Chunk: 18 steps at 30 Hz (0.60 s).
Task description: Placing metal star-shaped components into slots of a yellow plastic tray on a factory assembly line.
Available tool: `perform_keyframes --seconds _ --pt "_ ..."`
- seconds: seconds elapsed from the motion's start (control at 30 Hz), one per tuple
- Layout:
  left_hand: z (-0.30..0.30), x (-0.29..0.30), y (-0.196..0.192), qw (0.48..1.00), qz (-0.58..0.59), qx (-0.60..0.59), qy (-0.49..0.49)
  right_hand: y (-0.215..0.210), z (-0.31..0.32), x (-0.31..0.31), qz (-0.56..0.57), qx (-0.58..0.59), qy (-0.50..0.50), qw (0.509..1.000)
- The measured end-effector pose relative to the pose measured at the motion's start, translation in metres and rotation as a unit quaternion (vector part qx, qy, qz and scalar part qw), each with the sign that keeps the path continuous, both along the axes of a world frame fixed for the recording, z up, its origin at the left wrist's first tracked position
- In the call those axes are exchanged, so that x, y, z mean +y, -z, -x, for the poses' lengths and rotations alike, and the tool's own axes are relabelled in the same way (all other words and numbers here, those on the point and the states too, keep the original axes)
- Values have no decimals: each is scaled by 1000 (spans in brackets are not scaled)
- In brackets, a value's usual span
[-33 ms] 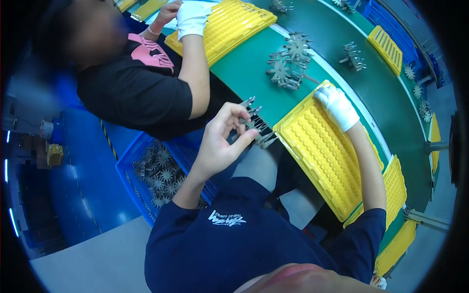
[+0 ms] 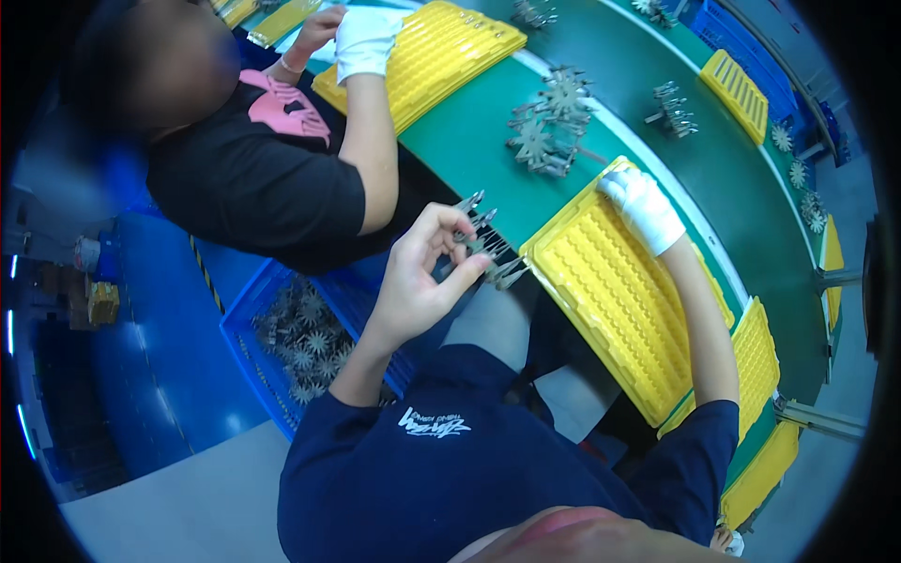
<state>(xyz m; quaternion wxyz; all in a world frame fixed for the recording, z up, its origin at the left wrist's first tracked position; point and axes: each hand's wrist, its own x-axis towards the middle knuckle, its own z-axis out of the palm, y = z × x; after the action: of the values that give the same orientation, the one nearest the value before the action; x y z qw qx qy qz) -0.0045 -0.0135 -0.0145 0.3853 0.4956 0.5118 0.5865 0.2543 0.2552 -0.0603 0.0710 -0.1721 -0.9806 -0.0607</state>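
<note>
My bare left hand point(image 2: 424, 267) is closed round a star-shaped metal holder point(image 2: 486, 246) with several pointed prongs, in front of the bench's near edge. The prongs stick out past the fingertips, close to the corner of a yellow ribbed tray point(image 2: 619, 300). White-gloved, my right hand point(image 2: 646, 214) rests at the far end of that tray with its fingers curled together. Whatever those fingers pinch, if anything, is too small to make out. Beyond the tray, more star-shaped holders point(image 2: 549, 122) stand in a cluster on the green bench point(image 2: 450, 155).
To my left a co-worker point(image 2: 272, 178) works over another yellow tray point(image 2: 450, 56). A blue crate point(image 2: 246, 328) full of metal star holders point(image 2: 310, 342) sits low at my left. More yellow trays point(image 2: 755, 361) lie to my right. A single holder point(image 2: 674, 111) lies farther back.
</note>
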Motion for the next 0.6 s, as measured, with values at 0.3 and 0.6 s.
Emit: perform_keyframes --seconds 0.3,0.6 --pt "1 1 12 1000 11 0 -15 23 -3 -4 18 130 -40 991" --pt "-2 6 17 999 -3 -24 -21 24 -3 -8 32 136 7 990"
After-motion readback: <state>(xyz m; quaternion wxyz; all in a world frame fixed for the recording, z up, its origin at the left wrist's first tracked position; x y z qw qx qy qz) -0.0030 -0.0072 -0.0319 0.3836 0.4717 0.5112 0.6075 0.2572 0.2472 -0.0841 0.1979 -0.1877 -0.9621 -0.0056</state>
